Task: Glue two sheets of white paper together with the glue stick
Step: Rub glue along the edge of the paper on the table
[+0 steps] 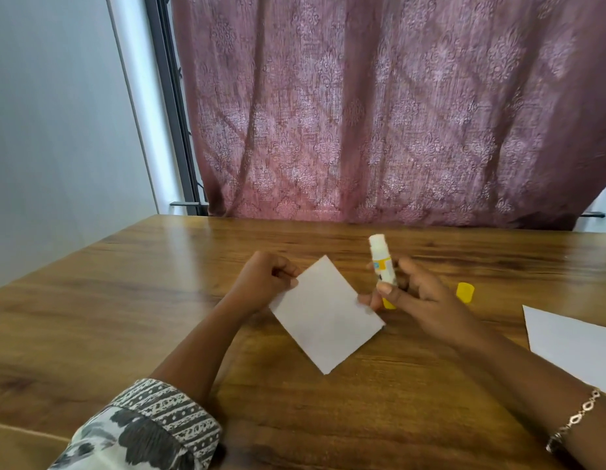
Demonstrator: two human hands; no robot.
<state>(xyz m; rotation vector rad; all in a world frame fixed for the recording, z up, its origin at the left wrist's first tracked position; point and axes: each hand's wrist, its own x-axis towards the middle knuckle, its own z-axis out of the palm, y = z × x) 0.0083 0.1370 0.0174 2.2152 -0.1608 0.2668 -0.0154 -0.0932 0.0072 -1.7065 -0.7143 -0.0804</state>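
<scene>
Left hand (261, 279) pinches a small white paper (323, 315) above the wooden table (125, 300); right hand (410, 296) grips the uncapped glue stick (381, 259) upright; yellow cap (464, 292) and second sheet (573, 344) lie right.

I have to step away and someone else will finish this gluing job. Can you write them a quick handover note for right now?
Left hand: grip closed on the upper left edge of the small white sheet, holding it over the table.
Right hand: grip on the glue stick, upright, cap off, tip exposed.
Yellow cap: on the table just beyond the right hand.
Second white sheet: flat at the right edge, apart from the first.
Done: stick uncapped.
Left: whether glue is already on the sheet cannot be told; spread it if needed, press the sheets together, recap.
</scene>
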